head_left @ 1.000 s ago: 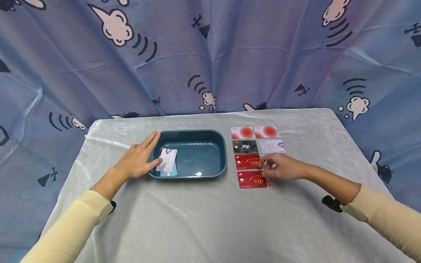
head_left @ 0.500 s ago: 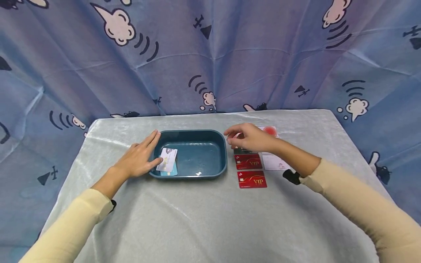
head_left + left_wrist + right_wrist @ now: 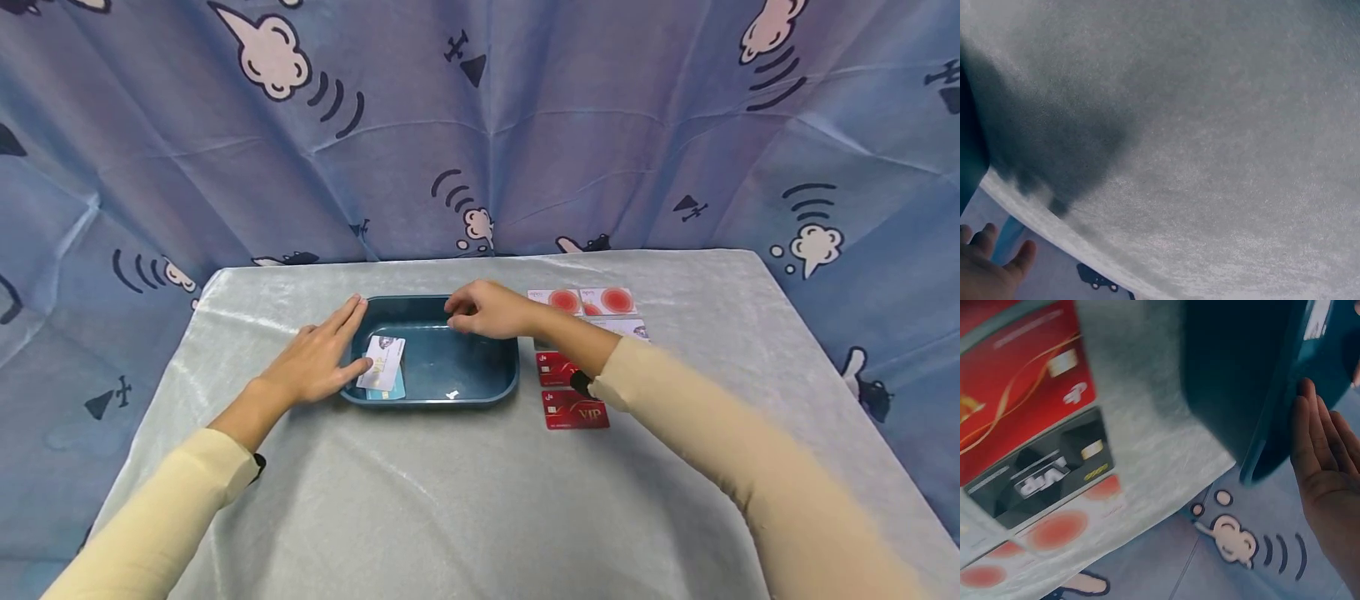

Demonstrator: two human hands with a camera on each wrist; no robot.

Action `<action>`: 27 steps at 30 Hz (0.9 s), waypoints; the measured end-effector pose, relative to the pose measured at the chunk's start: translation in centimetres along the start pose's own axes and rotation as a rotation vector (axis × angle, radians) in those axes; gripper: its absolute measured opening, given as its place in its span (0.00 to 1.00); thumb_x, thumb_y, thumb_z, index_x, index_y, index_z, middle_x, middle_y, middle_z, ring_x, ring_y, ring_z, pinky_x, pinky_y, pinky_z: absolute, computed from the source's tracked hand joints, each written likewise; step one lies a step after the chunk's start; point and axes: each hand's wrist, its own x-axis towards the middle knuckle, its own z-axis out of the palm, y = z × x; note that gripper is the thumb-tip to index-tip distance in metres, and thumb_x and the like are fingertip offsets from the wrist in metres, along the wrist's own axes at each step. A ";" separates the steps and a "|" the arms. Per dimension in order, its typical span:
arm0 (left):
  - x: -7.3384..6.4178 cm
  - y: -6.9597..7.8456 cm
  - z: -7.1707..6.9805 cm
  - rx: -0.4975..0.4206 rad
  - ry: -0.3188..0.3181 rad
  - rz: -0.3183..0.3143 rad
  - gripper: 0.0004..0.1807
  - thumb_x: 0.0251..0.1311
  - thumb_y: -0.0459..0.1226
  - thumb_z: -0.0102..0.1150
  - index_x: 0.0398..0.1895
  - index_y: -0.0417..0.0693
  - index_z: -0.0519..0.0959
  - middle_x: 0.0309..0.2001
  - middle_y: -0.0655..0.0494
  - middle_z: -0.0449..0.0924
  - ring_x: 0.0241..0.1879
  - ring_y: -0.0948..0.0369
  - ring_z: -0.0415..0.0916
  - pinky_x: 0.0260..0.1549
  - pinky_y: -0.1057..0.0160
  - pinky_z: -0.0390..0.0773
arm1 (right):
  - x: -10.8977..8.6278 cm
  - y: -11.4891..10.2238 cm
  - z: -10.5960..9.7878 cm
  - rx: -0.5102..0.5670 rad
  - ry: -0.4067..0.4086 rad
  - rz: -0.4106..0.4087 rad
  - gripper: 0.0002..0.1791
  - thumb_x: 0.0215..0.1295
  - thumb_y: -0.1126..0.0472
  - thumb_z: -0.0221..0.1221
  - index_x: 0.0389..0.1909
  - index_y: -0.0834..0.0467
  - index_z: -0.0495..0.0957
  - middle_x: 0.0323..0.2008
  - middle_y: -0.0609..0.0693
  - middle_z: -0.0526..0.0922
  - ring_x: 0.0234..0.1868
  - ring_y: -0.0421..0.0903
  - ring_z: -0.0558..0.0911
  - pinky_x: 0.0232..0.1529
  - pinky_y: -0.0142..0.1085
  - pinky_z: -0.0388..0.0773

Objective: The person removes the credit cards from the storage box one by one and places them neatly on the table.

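Observation:
My left hand (image 3: 318, 362) rests on the left rim of a dark teal plastic box (image 3: 427, 405), fingers straight and thumb over the edge. Inside the box, a white VIP card (image 3: 384, 357) overlaps a light blue card (image 3: 394, 392). Over the box's back right part hangs my right hand (image 3: 491, 310); no card shows in its fingers, which look extended in the right wrist view. Beside the box lie two red VIP cards (image 3: 572, 412), a black VIP card (image 3: 1041, 469), another white VIP card (image 3: 635, 328) and two white cards with red circles (image 3: 609, 301).
A pale grey cloth (image 3: 420, 492) covers the table. Behind it hangs a blue patterned curtain (image 3: 570, 150). My right forearm crosses over the laid-out cards and hides some of them, including the black one in the head view.
My right hand has left the cards' right column and moved left, across the upper cards, to above the box. A whitish card lay uncovered in that column half a second ago. My left hand stays put.

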 end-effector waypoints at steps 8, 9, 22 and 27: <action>0.1 -0.1 0.0 -0.009 -0.010 -0.008 0.48 0.69 0.55 0.51 0.81 0.43 0.41 0.80 0.44 0.39 0.76 0.46 0.50 0.62 0.30 0.58 | 2.8 -1.3 1.4 -0.052 -0.081 -0.009 0.21 0.69 0.61 0.59 0.58 0.70 0.77 0.42 0.56 0.86 0.39 0.46 0.83 0.49 0.36 0.78; 0.1 -0.1 0.1 -0.009 -0.010 -0.009 0.48 0.69 0.56 0.51 0.81 0.43 0.41 0.80 0.44 0.39 0.76 0.46 0.50 0.61 0.30 0.58 | 3.0 -1.4 1.6 -0.041 -0.086 -0.006 0.22 0.69 0.61 0.59 0.58 0.70 0.77 0.42 0.56 0.86 0.40 0.47 0.83 0.49 0.36 0.78; 0.0 -0.2 0.2 -0.001 0.004 0.022 0.47 0.70 0.55 0.50 0.80 0.42 0.40 0.80 0.42 0.40 0.74 0.45 0.53 0.59 0.33 0.63 | 6.3 -2.9 2.9 -0.016 -0.217 0.051 0.25 0.70 0.59 0.59 0.62 0.68 0.74 0.52 0.58 0.84 0.50 0.50 0.83 0.51 0.34 0.77; 0.1 -0.2 -0.1 0.003 0.027 0.034 0.47 0.69 0.54 0.51 0.80 0.41 0.42 0.79 0.42 0.41 0.74 0.46 0.54 0.58 0.33 0.64 | 7.2 -3.4 3.1 -0.055 -0.227 0.046 0.25 0.69 0.60 0.60 0.63 0.66 0.74 0.56 0.58 0.82 0.56 0.48 0.80 0.57 0.35 0.74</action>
